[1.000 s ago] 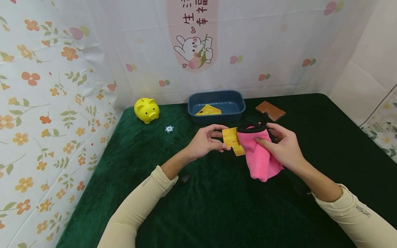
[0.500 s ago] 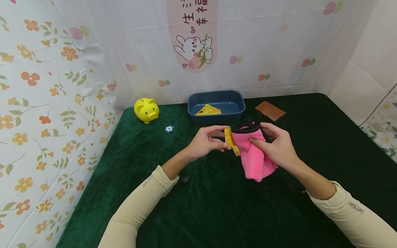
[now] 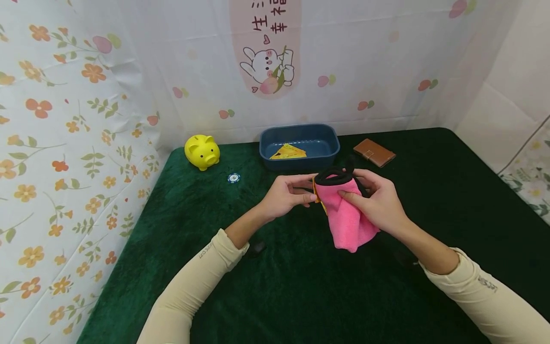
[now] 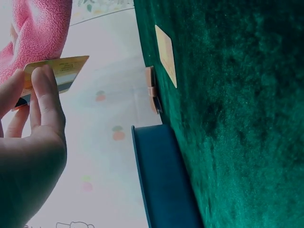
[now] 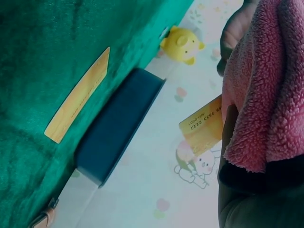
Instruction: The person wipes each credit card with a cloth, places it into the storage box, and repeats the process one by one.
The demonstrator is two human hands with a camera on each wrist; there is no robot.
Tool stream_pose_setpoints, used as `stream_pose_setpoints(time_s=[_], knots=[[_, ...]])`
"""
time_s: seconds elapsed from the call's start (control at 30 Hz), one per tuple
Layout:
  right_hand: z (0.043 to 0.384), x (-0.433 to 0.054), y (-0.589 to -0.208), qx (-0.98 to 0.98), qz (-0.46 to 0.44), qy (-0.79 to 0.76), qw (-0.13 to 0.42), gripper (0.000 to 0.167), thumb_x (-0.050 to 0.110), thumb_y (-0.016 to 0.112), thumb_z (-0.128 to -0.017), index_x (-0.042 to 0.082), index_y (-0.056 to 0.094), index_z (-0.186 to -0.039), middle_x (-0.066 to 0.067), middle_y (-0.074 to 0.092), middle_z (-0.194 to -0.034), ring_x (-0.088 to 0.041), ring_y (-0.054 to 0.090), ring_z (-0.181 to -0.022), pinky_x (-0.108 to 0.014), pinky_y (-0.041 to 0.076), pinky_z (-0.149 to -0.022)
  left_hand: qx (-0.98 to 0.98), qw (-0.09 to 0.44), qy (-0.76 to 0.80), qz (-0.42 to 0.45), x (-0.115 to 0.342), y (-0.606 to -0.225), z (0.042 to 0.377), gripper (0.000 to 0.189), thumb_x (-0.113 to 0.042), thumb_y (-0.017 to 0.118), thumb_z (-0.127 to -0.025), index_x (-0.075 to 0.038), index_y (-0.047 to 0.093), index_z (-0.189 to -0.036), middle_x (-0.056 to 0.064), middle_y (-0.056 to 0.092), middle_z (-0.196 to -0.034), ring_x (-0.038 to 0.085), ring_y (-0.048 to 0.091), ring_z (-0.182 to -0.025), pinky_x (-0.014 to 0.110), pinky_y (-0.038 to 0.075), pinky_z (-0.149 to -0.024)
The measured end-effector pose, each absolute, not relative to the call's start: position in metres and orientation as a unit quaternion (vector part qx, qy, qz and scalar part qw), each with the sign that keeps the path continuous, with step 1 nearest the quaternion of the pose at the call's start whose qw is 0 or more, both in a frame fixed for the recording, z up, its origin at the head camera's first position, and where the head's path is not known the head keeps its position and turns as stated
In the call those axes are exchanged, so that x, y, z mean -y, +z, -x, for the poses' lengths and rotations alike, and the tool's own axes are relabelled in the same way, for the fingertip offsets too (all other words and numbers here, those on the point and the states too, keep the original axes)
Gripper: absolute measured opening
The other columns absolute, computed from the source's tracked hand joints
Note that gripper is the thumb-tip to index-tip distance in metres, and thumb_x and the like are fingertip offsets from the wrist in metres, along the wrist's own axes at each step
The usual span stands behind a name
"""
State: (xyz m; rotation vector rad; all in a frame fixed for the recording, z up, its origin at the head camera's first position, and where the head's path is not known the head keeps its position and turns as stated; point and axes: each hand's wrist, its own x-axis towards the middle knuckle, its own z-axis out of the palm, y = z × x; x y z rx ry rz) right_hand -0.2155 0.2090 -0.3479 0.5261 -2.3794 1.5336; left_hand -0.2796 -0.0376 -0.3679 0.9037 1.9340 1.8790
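Note:
My left hand (image 3: 283, 197) pinches a gold bank card (image 4: 69, 69) by one end, above the table. In my right hand (image 3: 380, 198) is a pink fluffy cloth (image 3: 345, 220) with black trim, bunched up and gripped between thumb and fingers. The cloth lies against the card's near side, and in the head view only a thin edge of the card shows beside it. A second gold card (image 5: 78, 97) lies flat on the green table; the cloth hides most of it from the head camera.
A blue bin (image 3: 299, 164) with several yellow cards (image 3: 289, 152) stands at the back. Right of it lies a brown wallet (image 3: 374, 153). A yellow piggy bank (image 3: 202, 153) and a blue-white poker chip (image 3: 234, 178) are at the left. A printed curtain (image 3: 193, 71) backs the table.
My right hand has moved left with the cloth, which covers more of the cards. The held card has turned from showing its face to nearly edge-on. My left hand has barely moved.

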Motion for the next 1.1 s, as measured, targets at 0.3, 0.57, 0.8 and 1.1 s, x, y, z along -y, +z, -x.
stream_pose_setpoints(time_s=[0.3, 0.57, 0.8, 1.1], knots=[[0.213, -0.206, -0.349, 0.814, -0.199, 0.530, 0.129, 0.046, 0.001, 0.070, -0.090, 0.006, 0.059, -0.134, -0.018, 0.070, -0.111, -0.010, 0.067, -0.077, -0.022, 0.056, -0.062, -0.660, 0.140, 0.684, -0.277, 0.034, -0.368, 0.279, 0.041, 0.006, 0.061, -0.094, 0.004, 0.058, -0.135, 0.023, 0.067, -0.117, 0.015, 0.069, -0.090, 0.036, 0.060, -0.077], [0.210, -0.206, -0.350, 0.820, -0.205, 0.519, 0.126, 0.046, 0.000, 0.070, -0.090, 0.004, 0.058, -0.134, -0.018, 0.070, -0.114, -0.007, 0.066, -0.079, -0.021, 0.055, -0.062, -0.634, 0.160, 0.721, -0.230, 0.032, -0.368, 0.278, 0.036, -0.002, 0.056, -0.099, 0.004, 0.058, -0.134, 0.022, 0.067, -0.118, 0.015, 0.069, -0.091, 0.035, 0.058, -0.083], [0.208, -0.208, -0.354, 0.829, -0.217, 0.499, 0.127, 0.046, 0.000, 0.072, -0.088, 0.003, 0.060, -0.132, -0.018, 0.070, -0.114, -0.008, 0.065, -0.080, -0.020, 0.054, -0.062, -0.635, 0.157, 0.729, -0.201, 0.031, -0.368, 0.276, 0.033, -0.011, 0.054, -0.102, 0.002, 0.061, -0.132, 0.018, 0.067, -0.120, 0.015, 0.070, -0.086, 0.030, 0.059, -0.079], [0.206, -0.214, -0.358, 0.837, -0.238, 0.476, 0.127, 0.046, -0.003, 0.074, -0.085, 0.002, 0.061, -0.129, -0.016, 0.070, -0.114, -0.008, 0.063, -0.081, -0.018, 0.052, -0.065, -0.628, 0.141, 0.741, -0.191, 0.032, -0.368, 0.276, 0.032, -0.011, 0.054, -0.103, 0.003, 0.060, -0.130, 0.018, 0.066, -0.118, 0.016, 0.069, -0.083, 0.030, 0.060, -0.075]])
